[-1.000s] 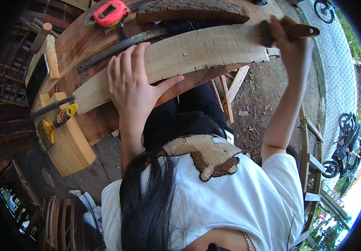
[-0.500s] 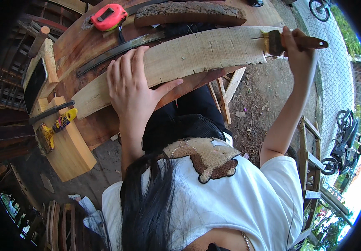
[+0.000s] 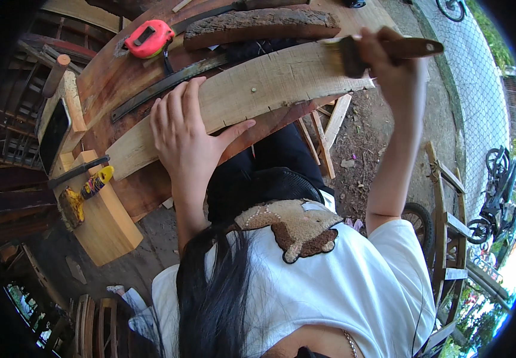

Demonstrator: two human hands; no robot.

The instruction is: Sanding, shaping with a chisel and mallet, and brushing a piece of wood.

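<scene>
A long, curved pale plank (image 3: 288, 68) lies along the near edge of the wooden table (image 3: 108, 83). My left hand (image 3: 183, 143) grips it left of middle, fingers over the far edge and thumb along the near side. My right hand (image 3: 398, 77) holds a wide paintbrush (image 3: 413, 49), its blurred bristles at the plank's right end. Behind the plank are a dark flat blade (image 3: 141, 103), a rough bark-edged piece (image 3: 261, 28) and a red tape measure (image 3: 149, 37). At left, a yellow-handled tool (image 3: 97, 182) rests on a light wooden block (image 3: 108, 232) beside a phone (image 3: 54, 136).
Stacked dark timber (image 3: 16, 137) stands at the left. At right, wooden frames (image 3: 449, 221) stand on dirt ground near a chain-link fence (image 3: 485, 101) and parked motorcycles (image 3: 494, 197). A clothed leg, apparently another person's (image 3: 138, 316), shows at lower left.
My right hand has moved left with the brush since half a second ago, slightly up. My left hand still grips the plank. The whole view has shifted a little.
</scene>
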